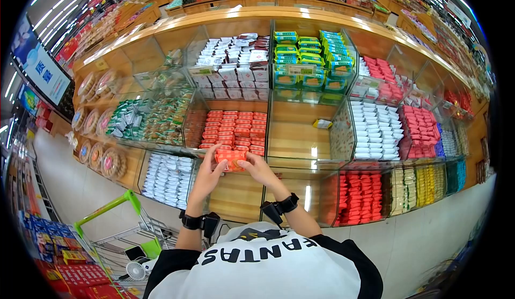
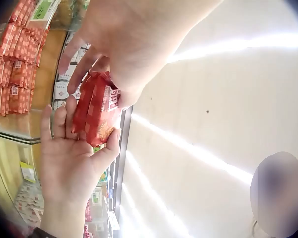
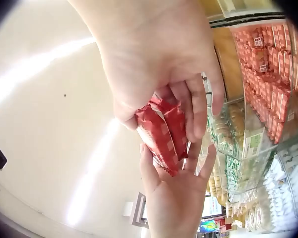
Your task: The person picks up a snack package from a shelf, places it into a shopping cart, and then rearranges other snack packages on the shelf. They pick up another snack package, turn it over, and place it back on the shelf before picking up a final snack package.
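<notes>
At the left, a green-handled wire shopping trolley (image 1: pixel 104 211) stood near the front edge of a glass-walled wooden display stand (image 1: pixel 236 194), toward its left end. Next, along that edge, lay small white-wrapped packets (image 1: pixel 167 175), then came the person's left hand (image 1: pixel 208 167), thumb and fingers pinching the left end of a small, red checked plastic packet (image 1: pixel 232 160). This was raised over the stand, just in front of stacked rows of similar red packets (image 1: pixel 234 127). The right hand (image 1: pixel 258 171) pinched its right end. The step in hand seemed to be looking the packet over; the next move would probably call for one hand to keep its pinch while the other let go. The left wrist view showed a round golden biscuit picture (image 2: pixel 106 130) and white lettering on the wrapper, neither seen in the right wrist view, which showed a pale lengthwise seam (image 3: pixel 166 130) instead. Only the head view showed the trolley
</notes>
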A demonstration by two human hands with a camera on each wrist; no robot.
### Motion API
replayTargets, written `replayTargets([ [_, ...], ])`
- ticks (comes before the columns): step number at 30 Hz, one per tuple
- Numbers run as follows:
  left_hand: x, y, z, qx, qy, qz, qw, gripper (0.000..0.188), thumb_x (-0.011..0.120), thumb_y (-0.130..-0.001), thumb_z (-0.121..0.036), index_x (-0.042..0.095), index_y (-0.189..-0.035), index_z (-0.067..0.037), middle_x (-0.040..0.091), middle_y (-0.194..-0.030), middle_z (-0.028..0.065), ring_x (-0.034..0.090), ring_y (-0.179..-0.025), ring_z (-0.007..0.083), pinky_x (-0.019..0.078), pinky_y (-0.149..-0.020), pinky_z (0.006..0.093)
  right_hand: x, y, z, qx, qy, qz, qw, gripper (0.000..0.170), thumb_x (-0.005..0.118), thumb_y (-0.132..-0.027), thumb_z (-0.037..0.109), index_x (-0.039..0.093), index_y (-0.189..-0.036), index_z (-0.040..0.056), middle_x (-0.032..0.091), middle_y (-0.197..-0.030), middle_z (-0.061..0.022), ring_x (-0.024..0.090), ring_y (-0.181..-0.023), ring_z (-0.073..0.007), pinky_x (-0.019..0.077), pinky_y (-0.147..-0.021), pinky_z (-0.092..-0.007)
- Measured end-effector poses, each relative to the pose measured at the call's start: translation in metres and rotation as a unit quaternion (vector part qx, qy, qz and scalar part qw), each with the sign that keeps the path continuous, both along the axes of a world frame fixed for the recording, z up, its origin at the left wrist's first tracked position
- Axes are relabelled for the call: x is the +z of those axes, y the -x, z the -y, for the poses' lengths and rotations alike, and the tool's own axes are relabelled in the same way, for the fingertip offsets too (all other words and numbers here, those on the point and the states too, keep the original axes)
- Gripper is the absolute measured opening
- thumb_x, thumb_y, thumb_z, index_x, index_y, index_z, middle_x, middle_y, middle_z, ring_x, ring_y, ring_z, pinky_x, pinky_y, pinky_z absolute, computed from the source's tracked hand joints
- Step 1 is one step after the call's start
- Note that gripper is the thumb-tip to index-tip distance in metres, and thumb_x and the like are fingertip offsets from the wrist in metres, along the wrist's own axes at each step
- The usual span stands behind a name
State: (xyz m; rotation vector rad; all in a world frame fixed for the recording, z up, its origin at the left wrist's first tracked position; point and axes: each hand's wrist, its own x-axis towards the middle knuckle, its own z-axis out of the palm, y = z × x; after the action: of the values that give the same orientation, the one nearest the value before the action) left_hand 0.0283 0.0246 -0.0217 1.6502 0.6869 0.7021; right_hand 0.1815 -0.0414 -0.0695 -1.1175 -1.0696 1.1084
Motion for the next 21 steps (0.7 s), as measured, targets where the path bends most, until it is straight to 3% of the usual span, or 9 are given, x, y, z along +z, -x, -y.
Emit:
replayTargets([
  [6, 0.003, 0.005, 0.011, 0.014, 0.037, 0.031, 0.999, 0.041, 0.05, -0.081, -0.005, 0.034, -0.119, -0.005, 0.046, -0.105, 0.0072, 0.049, -0.09, 0.0112, 0.0431, -0.075, 0.0232, 0.009, 0.001, 0.01, 0.039, 0.013, -0.036, 0.998, 0.029, 0.054, -0.082, 0.018, 0.049, -0.103, -0.0012, 0.055, -0.092, -0.0023, 0.05, -0.085, -0.0096, 0.0424, -0.073, -0.0237],
  [10, 0.003, 0.007, 0.018, 0.02, 0.055, 0.053, 0.997, 0.042, 0.052, -0.08, -0.003, 0.035, -0.118, -0.004, 0.047, -0.106, 0.007, 0.048, -0.092, 0.0113, 0.0432, -0.075, 0.0232, 0.009, -0.001, 0.012, 0.074, 0.03, -0.034, 0.996, 0.033, 0.056, -0.081, 0.02, 0.048, -0.106, -0.0006, 0.054, -0.099, -0.0046, 0.05, -0.09, -0.0091, 0.0419, -0.076, -0.0238],
  [15, 0.006, 0.009, 0.026, 0.036, 0.035, 0.067, 0.996, 0.042, 0.054, -0.078, -0.003, 0.037, -0.117, -0.003, 0.047, -0.108, 0.0066, 0.048, -0.095, 0.0121, 0.0419, -0.078, 0.0238, 0.019, 0.0, 0.015, 0.088, -0.057, -0.027, 0.994, 0.041, 0.06, -0.078, 0.016, 0.042, -0.113, 0.005, 0.046, -0.114, -0.0061, 0.049, -0.097, -0.0121, 0.0417, -0.082, -0.0271],
  [21, 0.002, 0.022, 0.037, 0.09, 0.015, 0.061, 0.994, 0.043, 0.057, -0.077, -0.005, 0.038, -0.115, -0.003, 0.047, -0.107, 0.0065, 0.049, -0.095, 0.0118, 0.0408, -0.079, 0.0241, 0.016, 0.007, 0.013, 0.112, -0.061, 0.008, 0.992, 0.042, 0.062, -0.076, 0.017, 0.043, -0.112, 0.005, 0.046, -0.113, -0.0058, 0.049, -0.098, -0.013, 0.0417, -0.082, -0.0271],
])
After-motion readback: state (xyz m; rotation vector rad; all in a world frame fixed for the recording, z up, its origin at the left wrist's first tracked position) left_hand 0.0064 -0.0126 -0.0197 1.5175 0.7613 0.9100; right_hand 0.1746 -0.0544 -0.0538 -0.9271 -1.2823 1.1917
